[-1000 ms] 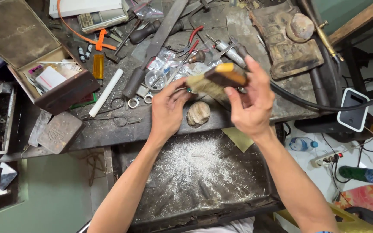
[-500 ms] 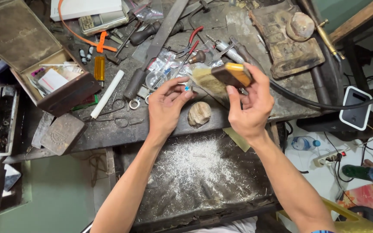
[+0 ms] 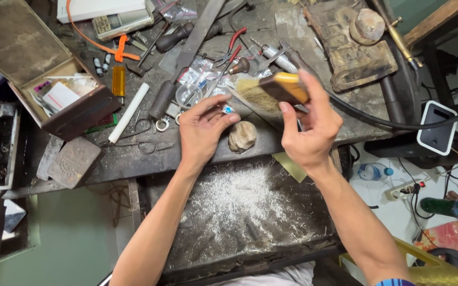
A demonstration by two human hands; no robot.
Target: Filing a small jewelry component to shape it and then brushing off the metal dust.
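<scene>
My left hand (image 3: 203, 133) pinches a small silver ring with a blue stone (image 3: 227, 109) between thumb and fingertips, above the dark workbench (image 3: 133, 159). My right hand (image 3: 309, 124) grips a wooden-backed brush (image 3: 271, 91) with pale bristles pointing left toward the ring; the bristle tips are a short way from it. A rounded wooden peg (image 3: 242, 136) sticks out from the bench edge just below the two hands.
Files, pliers, a white rod (image 3: 129, 112) and an amber lighter (image 3: 119, 80) litter the bench. An open brown box (image 3: 62, 100) stands left. A tray of silver filings (image 3: 239, 204) lies under my arms. A black hose (image 3: 393, 124) runs right.
Both hands have shifted slightly up and apart; the brush has drawn back to the right off the ring, and the ring's blue stone now shows clear of the bristles.
</scene>
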